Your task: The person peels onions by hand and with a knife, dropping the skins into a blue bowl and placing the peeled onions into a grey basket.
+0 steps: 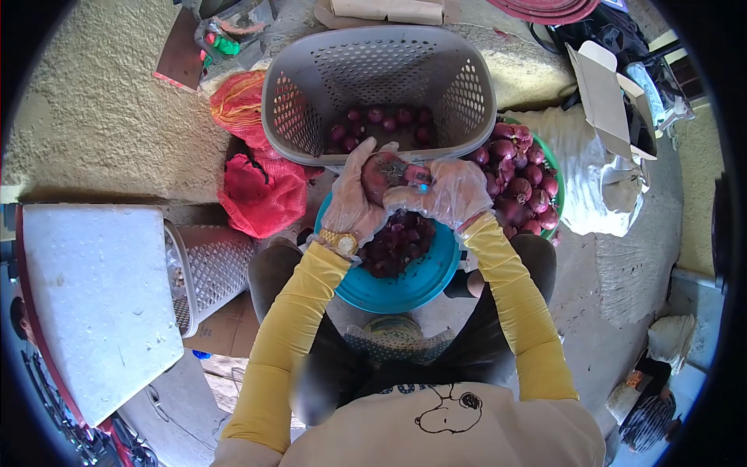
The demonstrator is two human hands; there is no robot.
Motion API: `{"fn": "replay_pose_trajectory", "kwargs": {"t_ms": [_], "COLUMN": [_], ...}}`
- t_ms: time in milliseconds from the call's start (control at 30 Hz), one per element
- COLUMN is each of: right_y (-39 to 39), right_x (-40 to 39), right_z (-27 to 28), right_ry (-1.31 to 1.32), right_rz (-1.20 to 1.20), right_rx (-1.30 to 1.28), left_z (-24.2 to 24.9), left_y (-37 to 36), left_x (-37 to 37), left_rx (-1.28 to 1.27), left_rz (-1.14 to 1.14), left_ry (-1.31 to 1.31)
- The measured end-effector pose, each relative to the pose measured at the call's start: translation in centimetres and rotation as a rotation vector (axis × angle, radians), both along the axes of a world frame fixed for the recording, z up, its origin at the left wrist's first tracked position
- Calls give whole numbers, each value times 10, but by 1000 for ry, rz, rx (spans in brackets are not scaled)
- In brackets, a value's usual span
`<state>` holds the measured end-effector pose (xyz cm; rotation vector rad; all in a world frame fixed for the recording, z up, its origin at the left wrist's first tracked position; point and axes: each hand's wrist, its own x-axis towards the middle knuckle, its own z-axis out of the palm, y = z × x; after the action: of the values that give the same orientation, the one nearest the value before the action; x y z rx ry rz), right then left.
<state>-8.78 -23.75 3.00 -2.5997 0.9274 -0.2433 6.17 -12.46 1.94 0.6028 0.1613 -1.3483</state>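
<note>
A red onion (pixel 380 176) rests in my left hand (pixel 348 201), its gloved fingers curled around the side. My right hand (pixel 461 189), also in a clear plastic glove, is closed on a small red-and-blue tool (pixel 418 176) at the onion's right side; its kind does not show. Both hands are over a blue basin (pixel 424 292) with a heap of dark red onion pieces or skins (pixel 397 243) inside. Just beyond them stands a grey perforated basket (pixel 373 66) with several red onions (pixel 376 115) at its bottom.
At the right, a green basin (pixel 559 173) is heaped with red onions beside a white sack (pixel 595 175). Red mesh sacks (pixel 264 191) lie on the left. A white foam box lid (pixel 97 303) and a light basket (pixel 210 268) stand farther left. Behind the white sack is an open cardboard box (pixel 603 101).
</note>
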Motion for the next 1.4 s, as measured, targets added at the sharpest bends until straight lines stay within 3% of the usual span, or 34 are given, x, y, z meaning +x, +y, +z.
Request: {"fn": "replay_pose_trajectory", "kwargs": {"t_ms": [200,267,333,533,633,700,733,800,933,1000,1400], "right_y": [5,7,9,3,-4,-7,-8,-7,2,5,7], "right_x": [6,9,9,6,2,2,2,2,3,6,9], "right_z": [9,5,0,1,9,4,3,4,19,9,3], "right_ry": [-19,15,-146,-9,-71,-72,-69,-31,-68,-102,-99], "right_rz": [-26,-36,-75,-18,24,24,24,36,20,0,21], "right_rx": [49,53,65,62,75,35,-10,-13,-37,1,37], "left_z": [-14,-10,-8,0,1,8,13,21,-6,-9,-12], "left_y": [-5,-7,-10,-9,-9,-8,-8,-8,-12,-16,-9], "left_x": [0,-2,-3,-2,14,21,19,13,11,1,1], "left_rx": [-111,-86,-63,-21,-128,-156,-157,40,-61,-27,-58], "left_rz": [34,94,154,162,-5,-257,-257,-147,-131,129,179], "left_ry": [213,195,177,148,222,168,166,-17,38,131,84]}}
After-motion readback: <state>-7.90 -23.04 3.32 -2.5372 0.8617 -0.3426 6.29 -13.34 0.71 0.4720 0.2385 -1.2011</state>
